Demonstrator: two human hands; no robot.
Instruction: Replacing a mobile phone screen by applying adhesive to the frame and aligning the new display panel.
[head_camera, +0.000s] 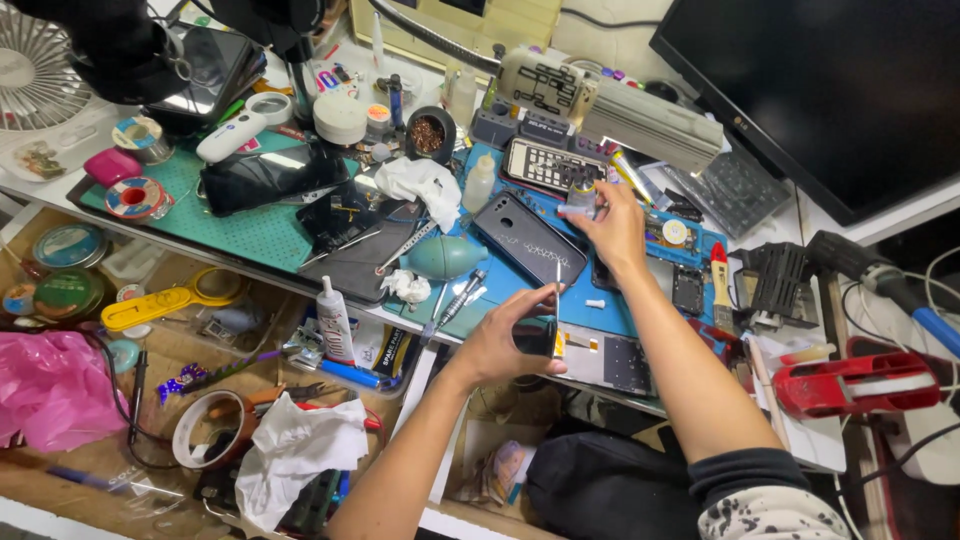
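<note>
The left hand (505, 345) has its fingers curled shut around a small dark device (537, 338), with thin tweezers (558, 283) rising from the grip over the blue mat (520, 295). The right hand (612, 228) reaches further back, fingers pinched on a small clear bottle (583, 194). Judging by this, the work looks midway: 1 dark phone (528, 238) lies back-up on the cluttered worktop (250, 235), untouched.
</note>
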